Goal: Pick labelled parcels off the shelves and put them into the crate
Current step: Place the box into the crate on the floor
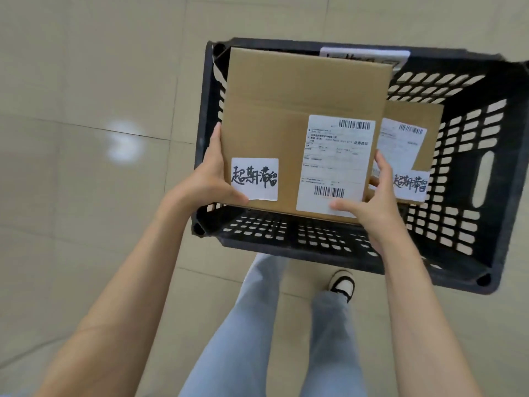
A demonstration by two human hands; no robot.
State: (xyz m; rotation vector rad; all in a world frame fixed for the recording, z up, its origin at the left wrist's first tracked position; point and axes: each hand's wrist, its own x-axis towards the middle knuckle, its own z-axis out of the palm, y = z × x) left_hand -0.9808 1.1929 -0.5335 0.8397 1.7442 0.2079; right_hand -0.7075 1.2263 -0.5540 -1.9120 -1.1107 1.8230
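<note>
A flat cardboard parcel (286, 110) with a white shipping label and a handwritten sticker hangs over the left half of the black slatted crate (472, 196). My left hand (213, 179) grips its left edge, thumb on the sticker. My right hand (372, 202) holds its lower right corner, thumb on the label. A second, smaller labelled parcel (412, 130) lies inside the crate to the right, partly hidden by the held one. Whether the held parcel touches the crate floor is hidden.
The crate stands on a pale tiled floor (86, 81). My legs in light jeans (257, 325) and one shoe (342, 283) are just in front of the crate's near wall. A white label (366, 54) sits on the crate's far rim.
</note>
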